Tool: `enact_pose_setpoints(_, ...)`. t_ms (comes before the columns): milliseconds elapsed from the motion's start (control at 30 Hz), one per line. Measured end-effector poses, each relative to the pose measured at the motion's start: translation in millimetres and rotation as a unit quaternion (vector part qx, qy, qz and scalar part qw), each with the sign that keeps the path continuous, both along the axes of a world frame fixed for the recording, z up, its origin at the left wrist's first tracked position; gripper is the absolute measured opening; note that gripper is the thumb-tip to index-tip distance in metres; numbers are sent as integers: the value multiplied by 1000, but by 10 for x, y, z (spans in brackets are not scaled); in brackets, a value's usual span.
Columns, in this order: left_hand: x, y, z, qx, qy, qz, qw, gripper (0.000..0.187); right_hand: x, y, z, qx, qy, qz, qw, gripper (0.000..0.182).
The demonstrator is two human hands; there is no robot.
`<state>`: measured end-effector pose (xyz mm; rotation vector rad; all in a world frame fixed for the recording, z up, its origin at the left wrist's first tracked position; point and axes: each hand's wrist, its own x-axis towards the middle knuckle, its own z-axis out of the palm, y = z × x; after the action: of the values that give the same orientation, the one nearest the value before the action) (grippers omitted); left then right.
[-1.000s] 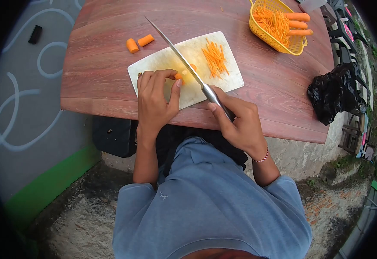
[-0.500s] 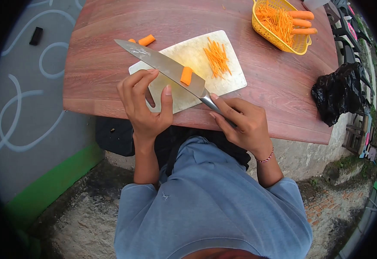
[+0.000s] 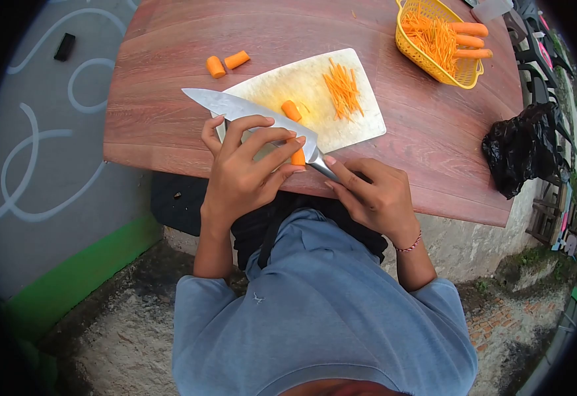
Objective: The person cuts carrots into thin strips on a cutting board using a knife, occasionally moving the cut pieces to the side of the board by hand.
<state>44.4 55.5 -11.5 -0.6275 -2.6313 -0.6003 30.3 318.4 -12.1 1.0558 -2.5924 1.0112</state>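
Observation:
My right hand point(image 3: 377, 198) is closed around the handle of a large kitchen knife point(image 3: 236, 107), whose blade points left across the near side of the white cutting board point(image 3: 368, 119). Between the thumb and fingertips of my left hand point(image 3: 249, 158) is a carrot piece point(image 3: 298, 157), on the near side of the blade by the handle end. Beyond the blade, another carrot piece point(image 3: 291, 110) lies on the board. Thin carrot strips point(image 3: 343, 91) form a small heap at the board's right. Two short carrot pieces, one point(image 3: 215, 66) nearer than the other point(image 3: 237, 59), lie on the table past the board.
A yellow plastic basket point(image 3: 427, 65) with shredded carrot and several whole carrots point(image 3: 468, 29) stands at the far right of the wooden table point(image 3: 169, 79). A black plastic bag point(image 3: 521, 148) hangs at the right edge. Part of a clear container point(image 3: 492, 9) shows behind.
My left hand has gone from open fingers beside the blade to a pinch on a carrot piece. The piece seen against the blade earlier no longer appears there. The view has shifted slightly.

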Motion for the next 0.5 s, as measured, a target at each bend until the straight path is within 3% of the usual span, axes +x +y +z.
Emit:
enact_pose_setpoints(167, 13, 43, -8, 131, 46, -6, 990, 48, -52, 8, -13, -50, -33, -31, 998, 46)
enact_pose_setpoints(233, -69, 87, -27, 149, 22, 12, 989, 50, -42, 29, 48, -71, -139, -95, 983, 42)
enact_pose_setpoints(267, -125, 119, -42, 167, -3, 29, 986, 52, -43, 38, 75, -70, -138, -92, 984, 42)
enact_pose_setpoints(400, -358, 223, -177, 166, -16, 25, 986, 51, -21, 60, 84, -85, -251, -145, 953, 39)
enact_pose_setpoints(500, -444, 232, -249, 89, 0, -19, 996, 46, 6, 43, 102, -103, -297, -166, 935, 39)
